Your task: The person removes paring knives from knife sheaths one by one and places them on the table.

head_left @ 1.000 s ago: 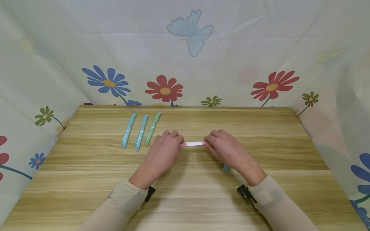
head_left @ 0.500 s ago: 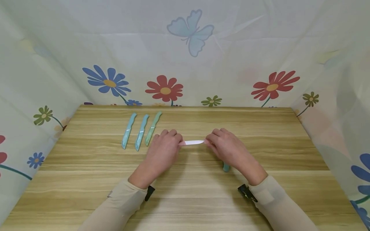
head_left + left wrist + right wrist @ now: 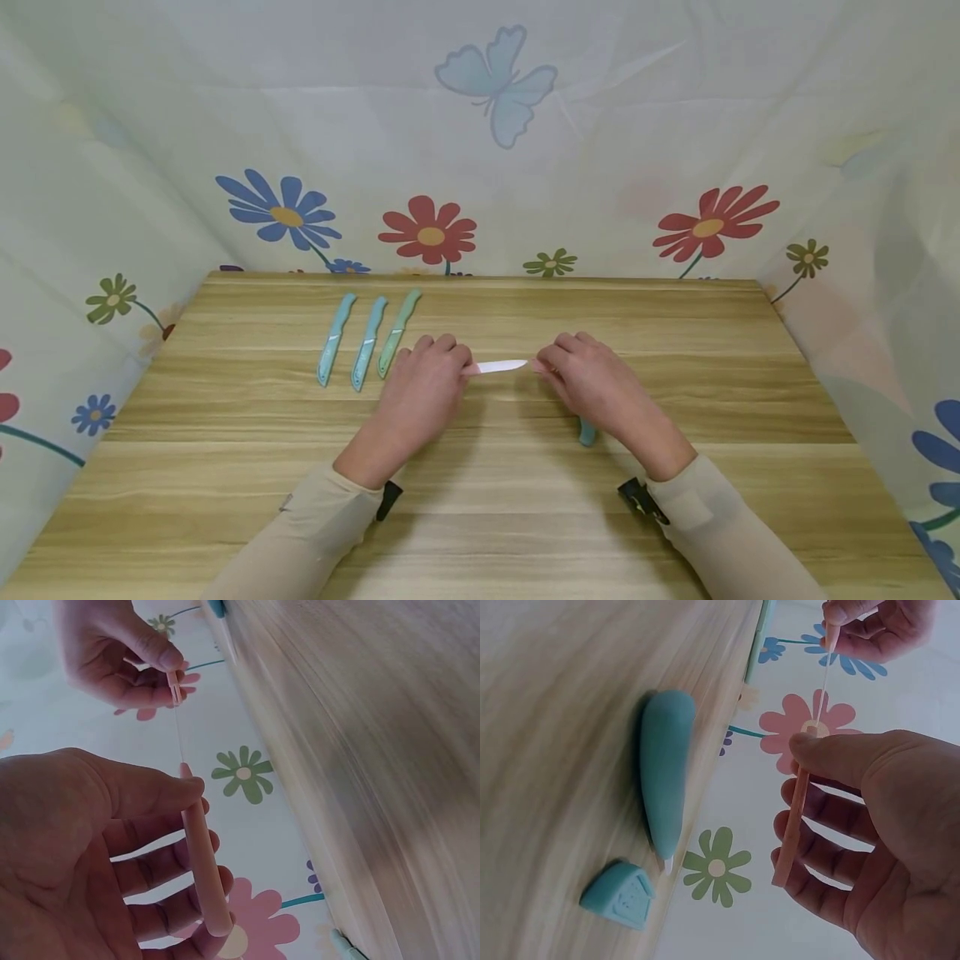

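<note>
My left hand (image 3: pixel 427 387) pinches the pink handle (image 3: pixel 202 870) of a small knife between thumb and fingers. The knife's white blade (image 3: pixel 502 367) points right, toward my right hand (image 3: pixel 596 383). That hand grips a slim pink blade sheath (image 3: pixel 793 825) along its fingers, thumb on top. The blade's tip shows right at the sheath's mouth. Below the right hand on the table lies a teal knife handle (image 3: pixel 665 772), partly hidden in the head view. Beside it in the right wrist view is a teal wedge-shaped piece (image 3: pixel 622 894).
Two blue sheathed knives (image 3: pixel 335 340) and a green sheathed knife (image 3: pixel 399 333) lie side by side at the back left of the wooden table (image 3: pixel 480 517). Flower-printed cloth (image 3: pixel 600 167) hangs around the table's back and sides.
The hands have drawn slightly apart, and more of the white blade shows, its pointed tip now visible at the sheath's mouth. The knives on the table have stayed put.
</note>
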A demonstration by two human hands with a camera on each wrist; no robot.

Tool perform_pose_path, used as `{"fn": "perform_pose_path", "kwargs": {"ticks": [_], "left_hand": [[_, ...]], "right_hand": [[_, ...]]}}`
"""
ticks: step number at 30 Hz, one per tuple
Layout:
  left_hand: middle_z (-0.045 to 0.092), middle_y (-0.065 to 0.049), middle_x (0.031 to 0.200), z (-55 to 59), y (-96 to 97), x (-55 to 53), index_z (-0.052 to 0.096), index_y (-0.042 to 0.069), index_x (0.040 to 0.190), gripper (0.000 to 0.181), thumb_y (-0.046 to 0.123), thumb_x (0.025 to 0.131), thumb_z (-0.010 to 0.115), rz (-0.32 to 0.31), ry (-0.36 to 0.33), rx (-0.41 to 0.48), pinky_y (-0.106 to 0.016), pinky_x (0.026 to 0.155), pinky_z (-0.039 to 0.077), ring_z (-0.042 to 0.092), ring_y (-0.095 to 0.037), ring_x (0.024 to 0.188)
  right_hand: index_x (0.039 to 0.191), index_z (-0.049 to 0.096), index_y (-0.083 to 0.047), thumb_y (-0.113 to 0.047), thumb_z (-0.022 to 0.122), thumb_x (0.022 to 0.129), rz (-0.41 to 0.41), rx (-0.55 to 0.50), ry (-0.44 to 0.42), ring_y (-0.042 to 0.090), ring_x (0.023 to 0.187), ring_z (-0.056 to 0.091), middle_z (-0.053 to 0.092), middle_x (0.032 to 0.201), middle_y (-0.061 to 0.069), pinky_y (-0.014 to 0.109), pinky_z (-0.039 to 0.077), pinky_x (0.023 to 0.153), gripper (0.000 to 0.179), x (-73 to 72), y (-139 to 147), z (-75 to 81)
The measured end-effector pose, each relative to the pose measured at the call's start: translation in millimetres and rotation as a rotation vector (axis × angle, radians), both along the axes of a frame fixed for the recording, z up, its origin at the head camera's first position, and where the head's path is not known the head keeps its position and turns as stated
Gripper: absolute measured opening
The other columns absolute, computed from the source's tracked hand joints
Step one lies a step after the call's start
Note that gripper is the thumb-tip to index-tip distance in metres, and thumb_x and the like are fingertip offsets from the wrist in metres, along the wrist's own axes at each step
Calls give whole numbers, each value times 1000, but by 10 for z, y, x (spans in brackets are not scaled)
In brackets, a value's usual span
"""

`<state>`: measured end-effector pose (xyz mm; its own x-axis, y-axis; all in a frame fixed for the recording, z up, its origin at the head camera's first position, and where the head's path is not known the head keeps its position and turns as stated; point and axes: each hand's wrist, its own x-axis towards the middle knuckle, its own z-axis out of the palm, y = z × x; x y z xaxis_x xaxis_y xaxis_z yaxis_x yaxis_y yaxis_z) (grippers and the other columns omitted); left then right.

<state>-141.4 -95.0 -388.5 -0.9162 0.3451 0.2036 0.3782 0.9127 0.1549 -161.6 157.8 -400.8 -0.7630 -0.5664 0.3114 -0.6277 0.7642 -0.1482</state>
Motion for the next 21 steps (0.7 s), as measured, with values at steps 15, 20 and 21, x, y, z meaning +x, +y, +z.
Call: {"fn": "perform_pose_path", "kwargs": {"ticks": [15, 20, 21], "left_hand": [[65, -4, 92, -5, -48, -17, 75, 11, 95, 12, 20, 102, 72, 80, -34, 54, -47, 68, 57, 58, -25, 79], [65, -4, 92, -7, -36, -28, 75, 11, 95, 14, 22, 103, 71, 93, -33, 58, -47, 68, 58, 59, -26, 80], [65, -4, 92, -6, -32, -33, 74, 11, 95, 15, 23, 103, 71, 97, -33, 59, -47, 68, 58, 59, -26, 80]], "right_hand": [[109, 78, -3, -20, 77, 100, -18, 8, -43, 26, 90, 64, 69, 100, 7, 38, 58, 81, 19, -11, 4, 35], [108, 78, -2, -19, 78, 99, -41, 24, -53, 25, 88, 65, 70, 98, 8, 39, 58, 78, 19, -33, -6, 89], [107, 78, -2, -19, 78, 99, -51, 30, -59, 25, 87, 65, 70, 97, 8, 39, 58, 77, 19, -37, -10, 103]]}}
